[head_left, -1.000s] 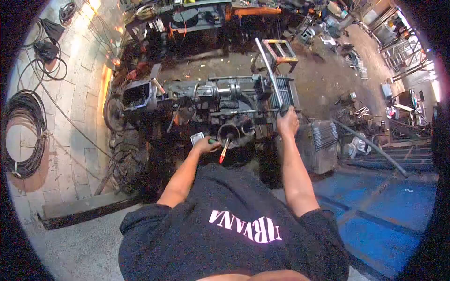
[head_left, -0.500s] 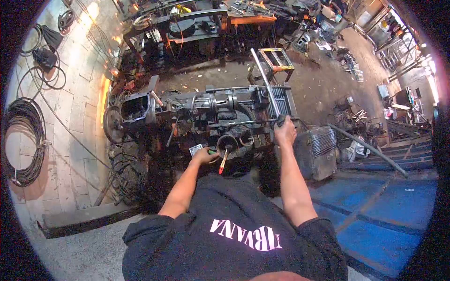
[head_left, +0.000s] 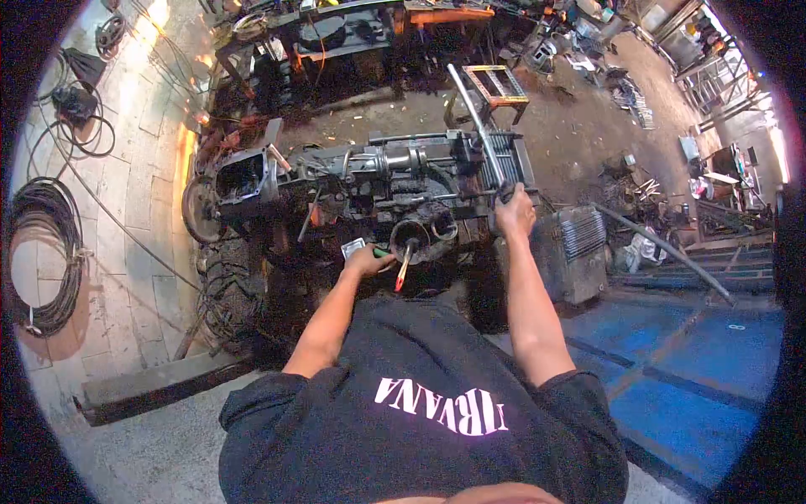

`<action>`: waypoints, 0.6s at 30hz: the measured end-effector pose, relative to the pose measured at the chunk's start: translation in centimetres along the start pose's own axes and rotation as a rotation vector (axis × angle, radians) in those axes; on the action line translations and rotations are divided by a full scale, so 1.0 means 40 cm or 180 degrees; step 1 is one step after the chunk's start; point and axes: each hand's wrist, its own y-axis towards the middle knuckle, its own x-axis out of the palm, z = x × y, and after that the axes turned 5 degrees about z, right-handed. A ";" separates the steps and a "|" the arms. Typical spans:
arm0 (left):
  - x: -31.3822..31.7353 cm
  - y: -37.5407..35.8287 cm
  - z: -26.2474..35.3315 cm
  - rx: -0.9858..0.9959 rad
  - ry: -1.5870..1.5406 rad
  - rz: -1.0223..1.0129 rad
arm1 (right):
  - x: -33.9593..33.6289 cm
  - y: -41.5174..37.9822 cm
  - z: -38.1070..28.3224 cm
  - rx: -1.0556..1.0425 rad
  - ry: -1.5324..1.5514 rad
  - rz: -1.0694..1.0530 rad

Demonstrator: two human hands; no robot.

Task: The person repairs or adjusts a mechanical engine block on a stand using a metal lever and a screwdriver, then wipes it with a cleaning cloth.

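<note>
My right hand (head_left: 515, 213) is closed around the dark lower end of a long metal bar (head_left: 476, 122), which slants up and away over the right side of a greasy machine (head_left: 403, 164). At the machine's near side, my left hand (head_left: 364, 261) has its fingers curled next to a green object (head_left: 383, 252); whether they hold it is hard to make out. A small silvery square piece (head_left: 353, 247) shows just beyond that hand. To its right, a brush with a red-tipped handle (head_left: 400, 281) leans out of a round metal cup (head_left: 411, 233).
A finned metal housing (head_left: 579, 252) stands right of my right forearm. Behind the machine is a small metal stand (head_left: 495, 86), with a cluttered workbench (head_left: 344, 59) further back. Coiled cable (head_left: 50, 290) lies at left. A pipe (head_left: 672, 256) slants above blue sheeting (head_left: 672, 361).
The whole scene sits slightly higher in view, as the camera has tilted. Both hands, the bar and the brush keep about the same places relative to the machine.
</note>
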 end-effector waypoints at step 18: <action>-0.003 -0.002 0.009 0.0140 -0.0055 -0.0090 | 0.001 -0.002 0.002 -0.0012 0.0055 0.0138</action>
